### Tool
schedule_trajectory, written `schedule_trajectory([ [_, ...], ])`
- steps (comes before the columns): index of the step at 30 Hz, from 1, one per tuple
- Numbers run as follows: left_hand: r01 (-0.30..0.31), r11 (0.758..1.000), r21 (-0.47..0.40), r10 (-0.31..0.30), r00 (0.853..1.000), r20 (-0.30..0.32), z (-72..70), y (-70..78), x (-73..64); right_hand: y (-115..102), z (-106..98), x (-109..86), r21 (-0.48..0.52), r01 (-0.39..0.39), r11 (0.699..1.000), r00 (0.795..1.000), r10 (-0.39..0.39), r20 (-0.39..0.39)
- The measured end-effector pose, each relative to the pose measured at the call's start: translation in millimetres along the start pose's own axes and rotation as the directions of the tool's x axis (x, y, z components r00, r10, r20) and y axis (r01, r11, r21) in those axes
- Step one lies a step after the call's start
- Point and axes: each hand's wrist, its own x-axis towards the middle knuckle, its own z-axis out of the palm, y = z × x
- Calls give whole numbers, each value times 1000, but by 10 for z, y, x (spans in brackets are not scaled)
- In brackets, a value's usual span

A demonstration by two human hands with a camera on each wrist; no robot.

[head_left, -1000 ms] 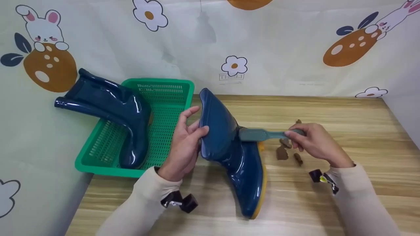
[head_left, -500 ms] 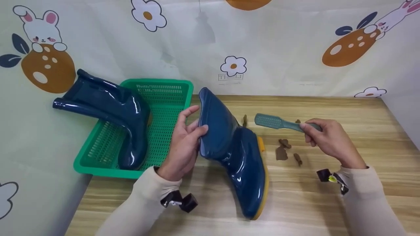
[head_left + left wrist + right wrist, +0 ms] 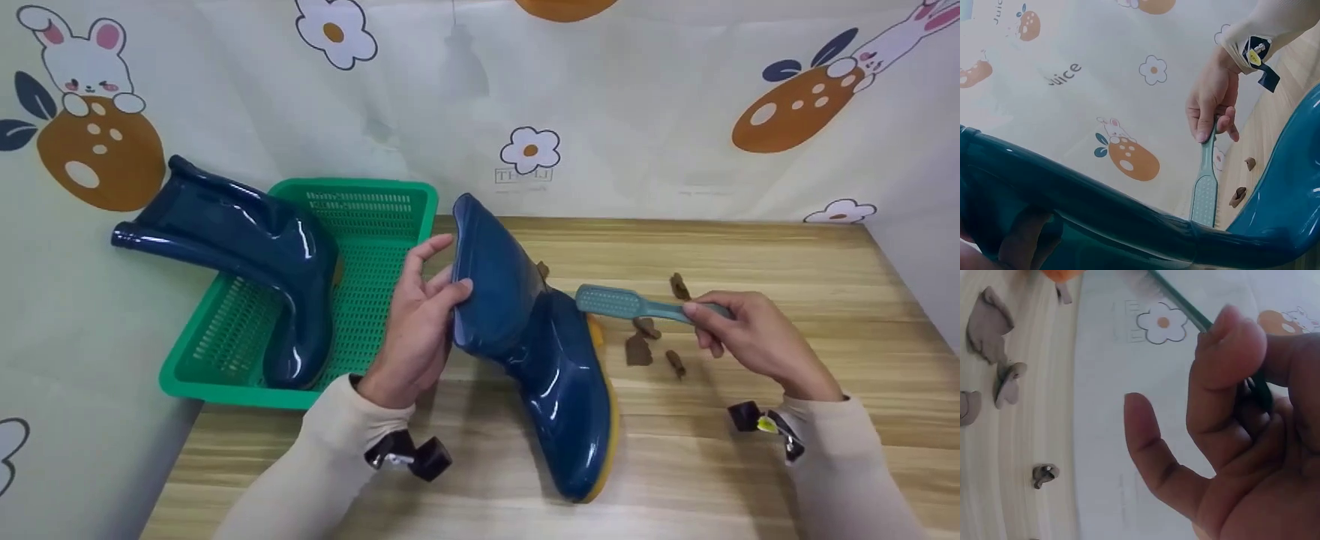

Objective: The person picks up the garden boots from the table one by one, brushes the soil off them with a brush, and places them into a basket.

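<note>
A blue rain boot [image 3: 562, 390] with a yellow sole leans toe-down over the wooden table, its shaft tilted up to the left. My left hand [image 3: 416, 322] grips the boot's top edge, thumb on the outside. In my right hand [image 3: 757, 337] is the handle of a grey-green brush [image 3: 611, 301], pinched between thumb and fingers. The brush head lies beside the boot's heel; whether it touches I cannot tell. Its bristles face away in the head view and show blurred in the right wrist view. Brown mud-like pieces [image 3: 639, 350] lie right of the boot.
A green plastic basket [image 3: 247, 397] stands at the left with a second blue rain boot [image 3: 300, 300] in it, its shaft sticking out over the rim. More brown pieces [image 3: 679, 286] lie farther back on the wooden table [image 3: 825, 300]. A patterned sheet [image 3: 630, 112] covers the wall behind.
The brush moved off the back of the boot to the right, then came down closer to the heel. Another brown piece now shows near the right hand. The left hand keeps its grip on the boot.
</note>
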Motion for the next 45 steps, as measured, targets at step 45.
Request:
schedule_trajectory([
  [45,-226,974,-8,223,966,-131,-495,1838,650,431,-310,-453,221,-71,973,997,69,19],
])
